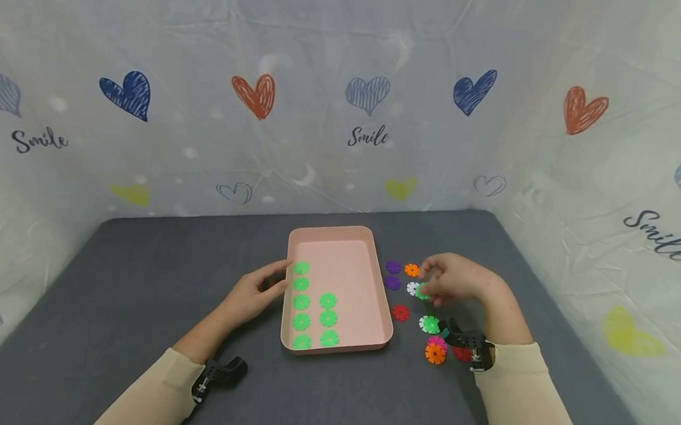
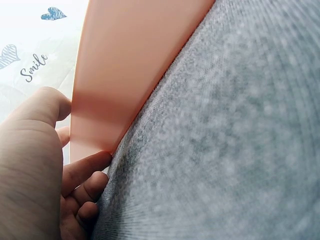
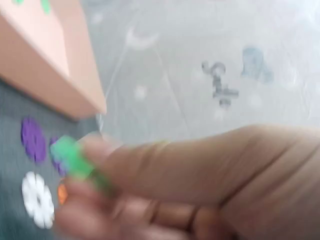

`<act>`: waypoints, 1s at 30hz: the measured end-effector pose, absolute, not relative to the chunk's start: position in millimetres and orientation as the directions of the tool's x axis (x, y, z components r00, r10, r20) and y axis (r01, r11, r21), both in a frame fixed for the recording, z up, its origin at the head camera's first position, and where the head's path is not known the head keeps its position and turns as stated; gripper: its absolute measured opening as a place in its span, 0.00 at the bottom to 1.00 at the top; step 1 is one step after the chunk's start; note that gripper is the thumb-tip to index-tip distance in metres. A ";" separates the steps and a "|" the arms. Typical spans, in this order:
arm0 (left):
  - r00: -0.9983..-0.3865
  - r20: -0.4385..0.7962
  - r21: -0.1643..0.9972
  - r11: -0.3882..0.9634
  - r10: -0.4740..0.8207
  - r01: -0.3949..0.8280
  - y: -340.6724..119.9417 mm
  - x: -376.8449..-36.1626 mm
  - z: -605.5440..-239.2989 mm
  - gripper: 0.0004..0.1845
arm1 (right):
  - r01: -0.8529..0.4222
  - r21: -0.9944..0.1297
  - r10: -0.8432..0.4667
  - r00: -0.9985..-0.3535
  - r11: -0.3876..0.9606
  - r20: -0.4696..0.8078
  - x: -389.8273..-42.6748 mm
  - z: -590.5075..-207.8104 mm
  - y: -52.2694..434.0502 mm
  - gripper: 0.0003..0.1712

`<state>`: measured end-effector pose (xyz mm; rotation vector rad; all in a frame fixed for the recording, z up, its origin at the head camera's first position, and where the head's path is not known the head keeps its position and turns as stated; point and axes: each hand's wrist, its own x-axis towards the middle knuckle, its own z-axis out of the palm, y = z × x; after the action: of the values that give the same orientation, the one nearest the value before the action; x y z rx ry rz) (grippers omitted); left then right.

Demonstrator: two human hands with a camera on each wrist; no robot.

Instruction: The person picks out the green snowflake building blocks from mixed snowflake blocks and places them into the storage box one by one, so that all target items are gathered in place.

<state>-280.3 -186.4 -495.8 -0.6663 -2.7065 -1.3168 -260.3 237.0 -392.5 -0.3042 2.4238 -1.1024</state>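
Note:
My left hand (image 1: 256, 293) rests its fingertips against the left side of the pink tray (image 1: 345, 349). In the left wrist view, fingers (image 2: 87, 167) touch the low outer wall and the thumb meets the rim. Green flower-shaped discs (image 1: 301, 302) lie in the tray in two columns, several at the left edge and 3 beside them. Right of the tray, my right hand (image 1: 454, 278) pinches a green flower-shaped disc (image 3: 72, 157) between thumb and finger, above the loose pieces. A white disc (image 3: 37, 200) lies just below that hand. The right wrist view is blurred.
Two purple discs (image 1: 392, 282), an orange disc (image 1: 411, 270) and a red disc (image 1: 400, 313) lie by the tray's right side. Nearer me are a green disc (image 1: 430, 324) overlapping a white one, and another orange disc (image 1: 435, 354) over a pink one. A red disc (image 1: 462, 354) is partly hidden.

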 end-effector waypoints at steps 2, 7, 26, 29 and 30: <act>-0.906 0.233 0.736 0.544 0.354 0.402 -187.1 -280.1 -497.0 0.27 | -0.057 -0.794 -0.400 -0.884 0.605 -0.242 -262.4 -389.1 228.5 0.18; -0.902 0.237 0.737 0.538 0.361 0.409 -186.4 -280.9 -498.4 0.26 | -0.153 -0.800 -0.413 -0.902 0.580 -0.127 -272.2 -380.5 197.2 0.22; -0.911 0.231 0.745 0.540 0.343 0.392 -186.3 -280.2 -498.9 0.25 | -0.422 -0.519 -0.541 -0.836 0.743 -0.096 -305.8 -424.7 84.4 0.16; -0.912 0.233 0.739 0.547 0.338 0.392 -187.1 -280.5 -498.4 0.25 | -0.434 -0.489 -0.545 -0.832 0.757 -0.104 -307.9 -427.1 77.8 0.16; -0.912 0.234 0.739 0.547 0.337 0.392 -187.3 -280.7 -498.2 0.25 | -0.434 -0.482 -0.544 -0.832 0.761 -0.109 -308.6 -427.8 76.3 0.16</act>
<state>-280.7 -187.3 -498.2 -0.6386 -2.7065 -1.3185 -308.6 76.3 -427.8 -0.7673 2.7150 -0.6558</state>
